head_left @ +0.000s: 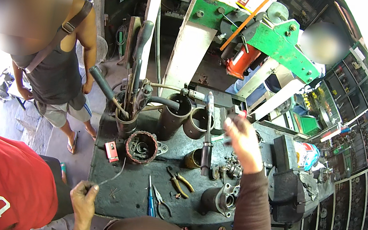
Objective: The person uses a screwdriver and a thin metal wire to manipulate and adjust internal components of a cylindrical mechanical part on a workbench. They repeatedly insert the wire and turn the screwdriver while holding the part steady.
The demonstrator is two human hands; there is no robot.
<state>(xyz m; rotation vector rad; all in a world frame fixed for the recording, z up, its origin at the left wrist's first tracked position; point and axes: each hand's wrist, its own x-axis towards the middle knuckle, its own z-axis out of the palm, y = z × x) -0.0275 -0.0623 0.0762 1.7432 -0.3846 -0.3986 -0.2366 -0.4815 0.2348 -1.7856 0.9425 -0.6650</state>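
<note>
My left hand (84,201) is closed, thumb against the fingers, on a thin grey wire (112,178) at the bench's near left edge. The wire runs up toward a round metal motor housing (128,150) with a reddish-brown rim. My right hand (244,144) reaches over the bench, slightly blurred, its fingers apart and nothing visible in them. Just left of it, a long ratchet-type wrench (207,150) with a black handle leans across a metal cylinder (195,127). Yellow-handled pliers (181,182), a blue screwdriver (150,201) and long-nose pliers (160,201) lie between my arms.
Upright metal cylinders (173,120) hold tools at the bench's far left, near a small red box (111,151). A green press frame (281,46) with a red jack (244,62) rises behind. Metal castings (217,200) sit on the right. Other people stand left and sit lower right.
</note>
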